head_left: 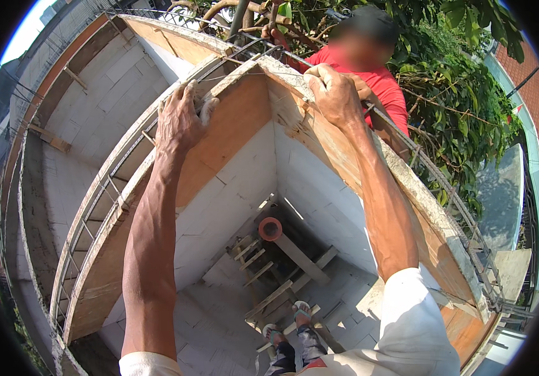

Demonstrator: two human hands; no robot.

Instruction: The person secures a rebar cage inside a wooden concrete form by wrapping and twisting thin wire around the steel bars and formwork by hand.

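My left hand (183, 118) lies over the top edge of the left plywood formwork board (232, 135), its fingers bent over the rim and its thumb on the inner side. At the far right, my right hand (332, 94) is closed in a pinch above the right formwork board (310, 128). A thin wire (253, 74) stretches between the two hands, across the corner where the boards meet. Its left end by my left fingers is hard to make out. Steel reinforcing bars (116, 182) run in the narrow channel behind the left board.
A co-worker in a red shirt (393, 94) is just beyond the corner, beside leafy branches (451, 119). Below me, my sandalled feet (302, 309) stand on wooden scaffold pieces over a deep block-walled space. An orange-rimmed pipe (270, 229) rises there. More rebar (432, 163) lines the right wall.
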